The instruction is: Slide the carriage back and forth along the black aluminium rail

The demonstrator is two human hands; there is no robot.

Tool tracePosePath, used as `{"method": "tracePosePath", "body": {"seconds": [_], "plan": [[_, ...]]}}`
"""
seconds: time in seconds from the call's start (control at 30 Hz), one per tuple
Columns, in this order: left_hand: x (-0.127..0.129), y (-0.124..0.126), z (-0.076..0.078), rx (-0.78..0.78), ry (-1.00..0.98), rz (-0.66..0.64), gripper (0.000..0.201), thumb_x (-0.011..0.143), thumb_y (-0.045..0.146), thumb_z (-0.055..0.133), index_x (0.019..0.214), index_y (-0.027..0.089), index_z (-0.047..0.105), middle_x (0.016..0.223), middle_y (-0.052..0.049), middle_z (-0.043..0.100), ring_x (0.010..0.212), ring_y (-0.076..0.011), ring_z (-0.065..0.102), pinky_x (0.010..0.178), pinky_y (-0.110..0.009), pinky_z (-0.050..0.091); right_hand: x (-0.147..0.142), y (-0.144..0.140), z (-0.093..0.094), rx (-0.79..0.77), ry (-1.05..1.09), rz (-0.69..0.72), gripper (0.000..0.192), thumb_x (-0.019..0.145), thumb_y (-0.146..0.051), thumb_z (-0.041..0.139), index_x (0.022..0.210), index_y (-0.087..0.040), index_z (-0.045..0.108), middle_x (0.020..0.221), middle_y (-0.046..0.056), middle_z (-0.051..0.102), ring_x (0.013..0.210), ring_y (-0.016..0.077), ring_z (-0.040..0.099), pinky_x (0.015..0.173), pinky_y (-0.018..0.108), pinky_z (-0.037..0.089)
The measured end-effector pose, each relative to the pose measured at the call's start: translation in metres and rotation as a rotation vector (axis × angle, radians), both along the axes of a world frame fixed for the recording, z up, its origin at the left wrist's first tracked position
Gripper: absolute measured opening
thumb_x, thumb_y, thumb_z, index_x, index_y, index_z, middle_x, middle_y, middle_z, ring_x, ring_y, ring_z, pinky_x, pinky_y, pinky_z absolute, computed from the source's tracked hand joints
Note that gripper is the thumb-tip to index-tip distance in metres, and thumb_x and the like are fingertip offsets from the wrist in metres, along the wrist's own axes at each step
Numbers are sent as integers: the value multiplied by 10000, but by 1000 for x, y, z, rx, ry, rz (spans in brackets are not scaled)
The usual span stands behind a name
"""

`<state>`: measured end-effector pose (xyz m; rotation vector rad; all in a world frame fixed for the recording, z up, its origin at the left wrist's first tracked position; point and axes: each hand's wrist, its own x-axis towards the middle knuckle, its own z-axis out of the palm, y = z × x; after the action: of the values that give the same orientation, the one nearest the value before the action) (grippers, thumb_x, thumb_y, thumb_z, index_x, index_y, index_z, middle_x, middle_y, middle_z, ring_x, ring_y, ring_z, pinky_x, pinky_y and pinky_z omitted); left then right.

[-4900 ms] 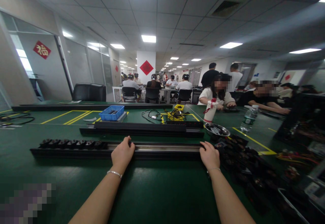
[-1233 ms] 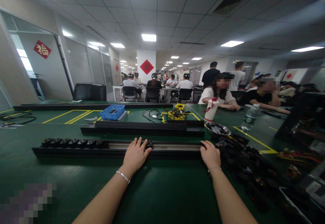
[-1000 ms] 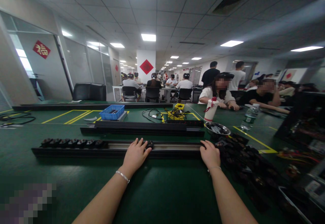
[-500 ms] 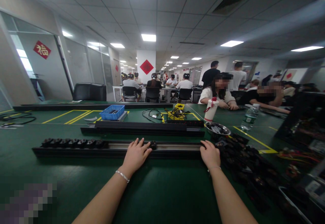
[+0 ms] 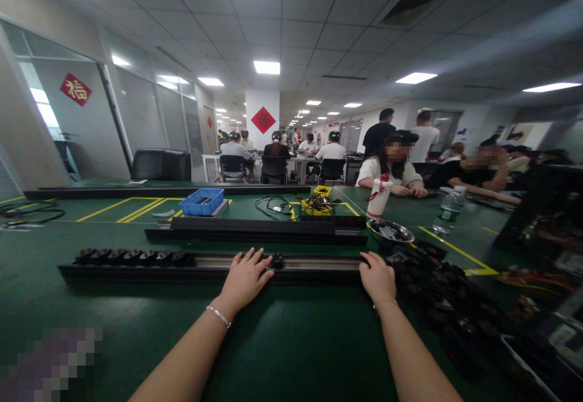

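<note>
A long black rail (image 5: 209,268) lies crosswise on the green desk (image 5: 291,341), with a row of small black parts (image 5: 132,257) already seated at its left end. The left hand (image 5: 245,279) is laid flat on the rail, fingers spread, its fingertips touching a single black part (image 5: 276,261) in the channel; nothing is gripped. The right hand (image 5: 377,278) is rested on the rail's right end, loosely curled; whether anything is enclosed cannot be told. The step in hand is judged to be the sliding of that part along the channel toward the seated row, which calls for a steady leftward push while the rail is braced. A heap of loose black parts (image 5: 446,299) lies just beside the right hand. Behind the rail lie a second rail (image 5: 255,229), a metal bowl (image 5: 390,230) and a blue tray (image 5: 201,201); the channel between part and row appears unobstructed.
</note>
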<state>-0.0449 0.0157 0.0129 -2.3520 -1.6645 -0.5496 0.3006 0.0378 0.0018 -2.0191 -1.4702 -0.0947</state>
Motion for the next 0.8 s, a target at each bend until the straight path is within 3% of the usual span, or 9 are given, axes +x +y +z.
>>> {"method": "tracePosePath", "body": {"seconds": [0.6, 0.8], "plan": [[1, -2, 1, -20, 13, -33, 441, 866, 493, 361, 1251, 334, 505, 1375, -18, 465, 1295, -260, 361, 1047, -489, 272, 2, 1, -1, -16, -4, -1, 464, 785, -272, 327, 1121, -204, 639, 1269, 53, 522, 1111, 223, 468, 924, 352, 357], [2, -2, 0, -17, 30, -27, 458, 861, 502, 363, 1263, 328, 493, 1386, -25, 451, 1294, -273, 361, 1036, -485, 287, -13, -7, 2, 47, -47, -128, 425, 790, -257, 355, 1094, -248, 651, 1267, 31, 540, 1163, 275, 402, 965, 444, 316]]}}
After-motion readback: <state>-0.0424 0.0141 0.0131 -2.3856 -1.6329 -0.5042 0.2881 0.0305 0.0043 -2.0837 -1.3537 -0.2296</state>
